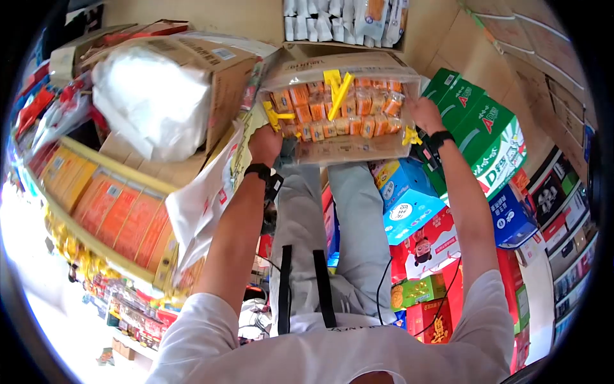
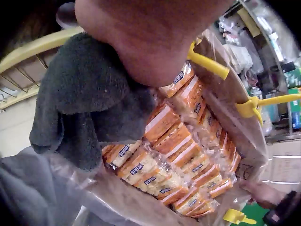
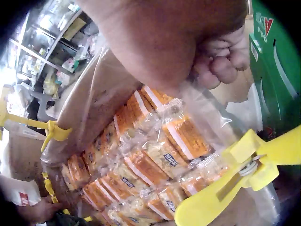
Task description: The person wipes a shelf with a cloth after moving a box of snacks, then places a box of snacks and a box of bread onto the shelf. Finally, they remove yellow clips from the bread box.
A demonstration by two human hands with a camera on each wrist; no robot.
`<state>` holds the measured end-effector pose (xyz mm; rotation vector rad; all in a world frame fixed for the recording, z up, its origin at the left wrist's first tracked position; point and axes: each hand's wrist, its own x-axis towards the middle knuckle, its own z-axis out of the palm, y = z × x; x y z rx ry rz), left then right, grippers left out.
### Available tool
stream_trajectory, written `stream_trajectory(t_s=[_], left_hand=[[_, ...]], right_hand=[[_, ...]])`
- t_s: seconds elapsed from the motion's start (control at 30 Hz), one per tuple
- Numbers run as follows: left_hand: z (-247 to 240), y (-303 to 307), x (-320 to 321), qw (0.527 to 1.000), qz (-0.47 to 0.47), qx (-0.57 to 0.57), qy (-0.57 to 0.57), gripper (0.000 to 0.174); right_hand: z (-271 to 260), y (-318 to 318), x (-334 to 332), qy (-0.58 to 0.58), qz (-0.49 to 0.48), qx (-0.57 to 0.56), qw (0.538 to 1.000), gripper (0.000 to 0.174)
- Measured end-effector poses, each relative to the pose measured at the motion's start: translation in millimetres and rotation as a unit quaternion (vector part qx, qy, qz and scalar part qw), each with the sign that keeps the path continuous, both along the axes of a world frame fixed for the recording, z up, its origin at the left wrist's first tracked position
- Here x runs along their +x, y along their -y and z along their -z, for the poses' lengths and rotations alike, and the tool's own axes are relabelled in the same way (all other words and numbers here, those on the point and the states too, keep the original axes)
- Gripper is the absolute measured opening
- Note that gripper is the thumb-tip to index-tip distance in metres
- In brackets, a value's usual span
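Note:
A cardboard box (image 1: 358,151) lined with clear plastic (image 3: 207,103) holds rows of orange-and-clear wrapped snacks (image 1: 345,105). Several yellow clips (image 1: 340,95) sit along its rim; a spring shows in the near clip (image 3: 249,167) in the right wrist view. At the box's left side my left hand (image 1: 265,144) holds a dark grey cloth (image 2: 80,99), which hangs over the near rim. My right hand (image 1: 425,115) grips the liner's edge at the right side, its curled fingers (image 3: 221,68) showing in the right wrist view.
Green cartons (image 1: 470,121) stand close on the right, with a blue carton (image 1: 403,192) below them. Left of the box are a large carton (image 1: 227,83) with white plastic (image 1: 153,96) and a yellow-railed shelf (image 1: 115,169). A tray of white packets (image 1: 320,25) lies beyond.

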<state>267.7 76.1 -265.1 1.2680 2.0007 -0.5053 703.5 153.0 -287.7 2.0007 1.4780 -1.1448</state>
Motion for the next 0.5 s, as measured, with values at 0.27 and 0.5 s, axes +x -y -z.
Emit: stream_trajectory(t_s=[0.27, 0.5], left_hand=[[-80, 26, -9, 0.997, -0.004, 0.074, 0.029, 0.035], [-135, 15, -8, 0.999, 0.004, 0.034, 0.018, 0.031]], right_hand=[[-92, 15, -2, 0.004, -0.003, 0.063, 0.998, 0.064], [-145, 18, -1, 0.024, -0.018, 0.091, 0.995, 0.066]])
